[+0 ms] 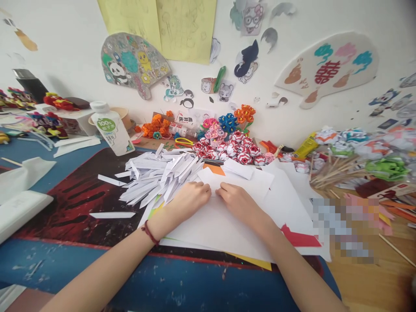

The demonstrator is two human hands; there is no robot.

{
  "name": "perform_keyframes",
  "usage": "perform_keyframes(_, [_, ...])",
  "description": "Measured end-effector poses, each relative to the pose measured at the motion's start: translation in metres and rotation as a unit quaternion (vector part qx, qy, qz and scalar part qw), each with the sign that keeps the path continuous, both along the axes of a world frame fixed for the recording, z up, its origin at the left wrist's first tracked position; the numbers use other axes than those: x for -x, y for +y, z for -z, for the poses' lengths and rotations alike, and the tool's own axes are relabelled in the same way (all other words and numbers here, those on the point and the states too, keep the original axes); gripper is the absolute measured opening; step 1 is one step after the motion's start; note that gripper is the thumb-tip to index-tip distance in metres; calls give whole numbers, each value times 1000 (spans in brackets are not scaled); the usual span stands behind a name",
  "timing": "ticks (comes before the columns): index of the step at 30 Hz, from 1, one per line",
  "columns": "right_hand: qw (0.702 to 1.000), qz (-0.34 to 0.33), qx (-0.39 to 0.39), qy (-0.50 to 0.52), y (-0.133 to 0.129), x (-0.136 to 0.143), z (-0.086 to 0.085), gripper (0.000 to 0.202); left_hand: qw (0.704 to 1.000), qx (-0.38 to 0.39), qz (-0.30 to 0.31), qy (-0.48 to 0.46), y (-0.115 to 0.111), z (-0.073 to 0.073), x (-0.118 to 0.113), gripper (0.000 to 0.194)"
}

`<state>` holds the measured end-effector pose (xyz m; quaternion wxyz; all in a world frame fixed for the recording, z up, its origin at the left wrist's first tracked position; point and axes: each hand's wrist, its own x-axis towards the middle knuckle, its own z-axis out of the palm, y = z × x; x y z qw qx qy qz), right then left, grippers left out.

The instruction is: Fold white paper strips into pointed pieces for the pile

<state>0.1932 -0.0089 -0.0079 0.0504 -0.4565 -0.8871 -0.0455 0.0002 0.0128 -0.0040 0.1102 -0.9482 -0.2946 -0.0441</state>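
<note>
My left hand (195, 193) and my right hand (231, 195) are close together over the stacked white sheets (217, 225), with a narrow gap between the fingertips. Both are closed in a pinch on a white piece of paper (213, 189), which blends into the sheets beneath, so its outline is hard to make out. Just beyond my left hand lies a heap of folded white paper strips (162, 173). A bit of orange paper (214, 169) shows past the fingertips. Red paper (300, 236) rests near my right forearm.
Red-and-white paper flowers (238, 147) crowd the back by the wall. A white bottle (112, 130) stands behind the strips. One loose strip (112, 215) lies on the dark mat (74, 195). Wooden sticks (334, 171) are piled at right, and a white box (22, 210) is at left.
</note>
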Motion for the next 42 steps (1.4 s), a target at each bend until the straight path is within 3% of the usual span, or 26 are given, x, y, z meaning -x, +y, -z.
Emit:
perform_keyframes(19, [999, 26, 38, 26, -2, -1, -7, 25, 1000, -23, 1, 17, -5, -7, 0, 4])
perform_keyframes(34, [996, 76, 50, 26, -3, 0, -7, 40, 997, -79, -16, 18, -1, -3, 1, 19])
perform_keyframes(42, [995, 96, 33, 25, -5, 2, -8, 38, 996, -83, -29, 1, 0, -1, 1, 21])
